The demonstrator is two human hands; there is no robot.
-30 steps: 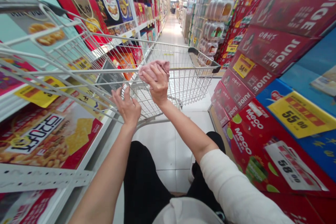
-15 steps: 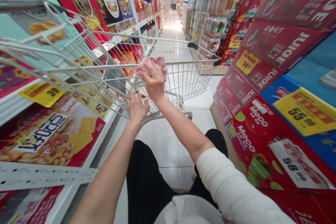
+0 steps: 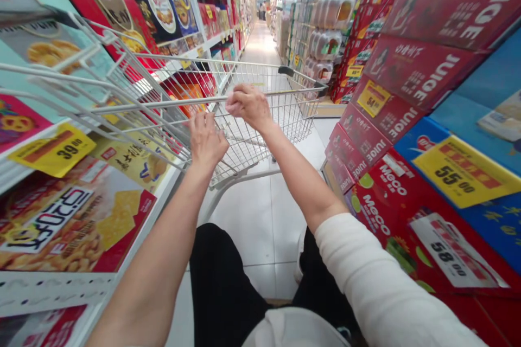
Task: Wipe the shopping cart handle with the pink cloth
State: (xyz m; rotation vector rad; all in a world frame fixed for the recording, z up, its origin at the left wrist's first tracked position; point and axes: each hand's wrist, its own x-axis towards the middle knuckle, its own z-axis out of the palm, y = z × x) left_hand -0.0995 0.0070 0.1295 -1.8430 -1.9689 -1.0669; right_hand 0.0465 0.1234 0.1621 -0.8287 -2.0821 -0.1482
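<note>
A wire shopping cart [image 3: 280, 98] stands tilted across the aisle in front of me. My right hand [image 3: 253, 108] is closed around a pink cloth [image 3: 234, 106] at the cart's upper rail. Only a small bunched part of the cloth shows past my fingers. Lower and to the left, my left hand [image 3: 207, 141] curls its fingers over the wires of the cart's near side. Its fingertips are partly hidden behind the knuckles.
Shelves on the left hold boxed snacks [image 3: 73, 217] with a yellow price tag [image 3: 52, 149]. Stacked red juice cartons [image 3: 411, 70] and drink boxes [image 3: 382, 190] rise close on the right. White floor tiles [image 3: 254, 227] lie between my legs and the cart.
The cloth, spread over the rail under my right hand before, is now bunched in its grip. My left fingers, apart earlier, have curled onto the cart wires. The view has shifted slightly.
</note>
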